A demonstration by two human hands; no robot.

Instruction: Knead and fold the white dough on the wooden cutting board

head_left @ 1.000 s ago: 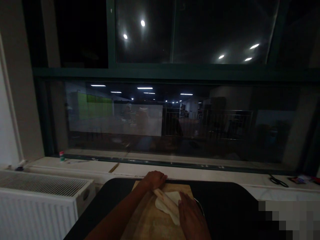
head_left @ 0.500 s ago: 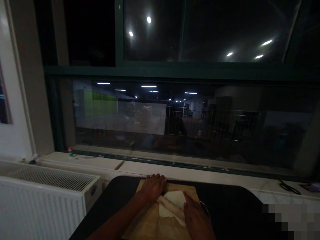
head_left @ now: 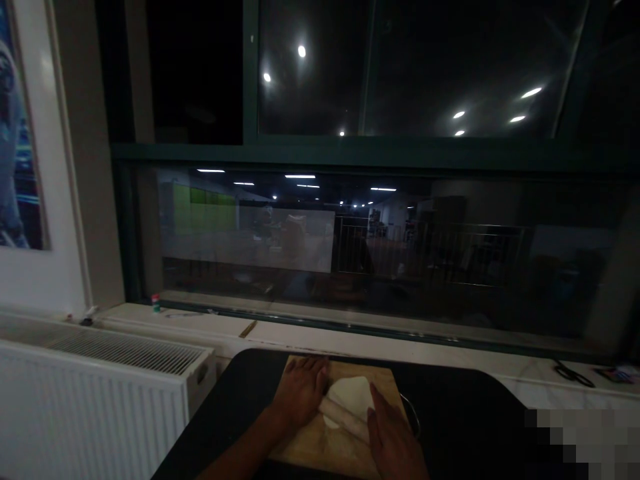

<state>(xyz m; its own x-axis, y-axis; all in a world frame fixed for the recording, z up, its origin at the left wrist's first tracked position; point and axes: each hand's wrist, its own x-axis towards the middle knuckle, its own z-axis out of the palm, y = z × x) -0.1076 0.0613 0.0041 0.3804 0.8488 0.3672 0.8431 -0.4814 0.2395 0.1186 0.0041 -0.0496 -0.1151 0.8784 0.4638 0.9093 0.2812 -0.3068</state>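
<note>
A pale rolling pin [head_left: 343, 418] lies across a flat sheet of white dough [head_left: 356, 392] on a wooden board [head_left: 320, 448]. My left hand [head_left: 302, 395] lies flat on the pin's left end with fingers stretched forward. My right hand [head_left: 393, 433] presses flat on its right end, fingers extended. The board rests on a black table [head_left: 465, 420] at the bottom of the view.
A white radiator [head_left: 95, 393] stands at the left beside the table. A white window sill [head_left: 310, 337] runs behind, with a small can [head_left: 155, 303] at its left and scissors [head_left: 573, 375] at its right. A large dark window fills the view above.
Both hands have pushed the rolling pin a little farther over the dough, and their fingers now lie flatter. The camera has swung slightly left, bringing the wall picture into view.
</note>
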